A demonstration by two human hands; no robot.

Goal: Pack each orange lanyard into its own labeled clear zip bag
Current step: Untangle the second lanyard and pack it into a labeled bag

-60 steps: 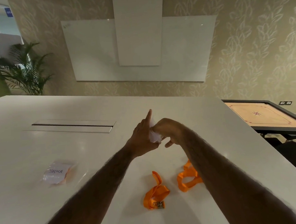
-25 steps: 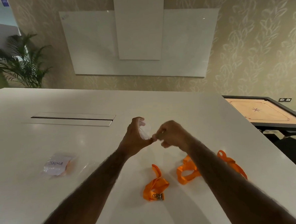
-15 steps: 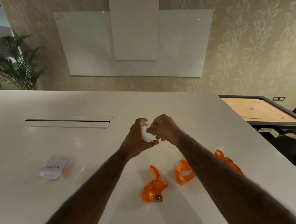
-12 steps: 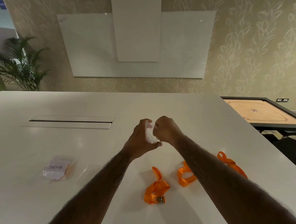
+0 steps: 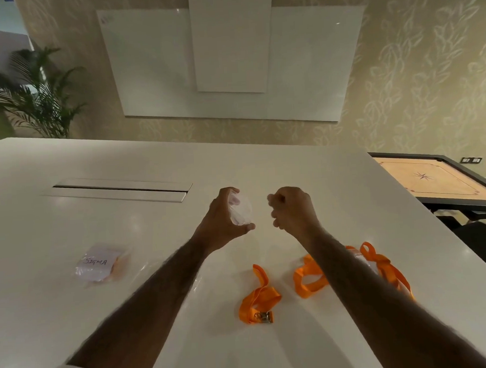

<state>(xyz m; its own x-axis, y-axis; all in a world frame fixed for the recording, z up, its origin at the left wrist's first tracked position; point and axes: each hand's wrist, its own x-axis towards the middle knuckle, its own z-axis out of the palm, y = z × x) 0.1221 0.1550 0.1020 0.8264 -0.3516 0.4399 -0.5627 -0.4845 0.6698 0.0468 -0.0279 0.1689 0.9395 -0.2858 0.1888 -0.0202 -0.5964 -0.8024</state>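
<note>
Over the middle of the wide white table [image 5: 263,165], the left hand [image 5: 220,223] gripped a small clear zip bag [image 5: 241,212], while the right hand [image 5: 293,209], just beside it, was balled up on nothing visible. A folded orange fabric lanyard [image 5: 258,296] and a second orange lanyard [image 5: 308,278] lay near the front edge. A packed clear bag labelled SIGMA [image 5: 98,263] lay toward the left edge.
</note>
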